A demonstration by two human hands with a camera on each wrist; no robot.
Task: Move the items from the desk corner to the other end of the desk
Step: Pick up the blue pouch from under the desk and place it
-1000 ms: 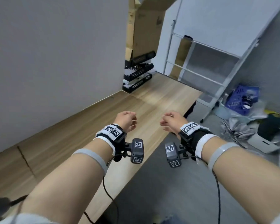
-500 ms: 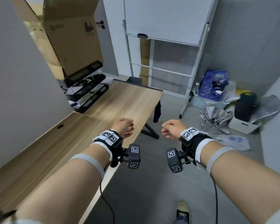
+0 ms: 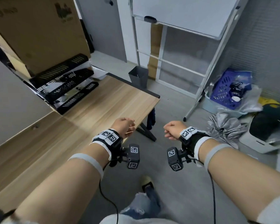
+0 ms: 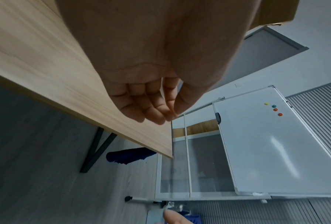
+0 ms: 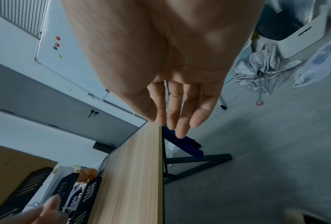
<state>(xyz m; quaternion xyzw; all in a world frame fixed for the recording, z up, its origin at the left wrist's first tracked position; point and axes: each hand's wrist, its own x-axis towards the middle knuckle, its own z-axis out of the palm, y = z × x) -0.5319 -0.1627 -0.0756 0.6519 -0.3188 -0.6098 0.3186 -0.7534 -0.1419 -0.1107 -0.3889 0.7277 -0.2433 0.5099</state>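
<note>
1. Far left, desk corner: a large cardboard box (image 3: 37, 33) stands against the wall. The black perforated trays (image 3: 66, 88) are stacked just beside its base, on the far end of the wooden desk (image 3: 103, 101). White papers show between the tray tiers.
2. Left hand (image 3: 124, 126): held above the desk's near edge, apart from the trays. Fingers (image 4: 151, 106) loosely curled toward the palm, thumb close to the index finger; holds nothing.
3. Under the desk's end: black angled leg (image 3: 145, 131), with a dark blue cloth (image 3: 151, 118) hanging at the desk edge.
4. Beyond the desk's far end: a grey bin (image 3: 138, 76) on the floor.
5. Right hand (image 3: 174, 130): over the floor, off the desk, near the left hand but apart from it. Fingers (image 5: 180, 115) relaxed, slightly bent, close together; holds nothing.
6. Behind: whiteboard (image 3: 184, 15) on a white stand, with coloured magnets seen from the wrist views.
7. Far right, floor: a blue basket (image 3: 223, 89), a crumpled silver umbrella (image 3: 223, 125), and a white bin (image 3: 262, 143) holding a dark bag.
</note>
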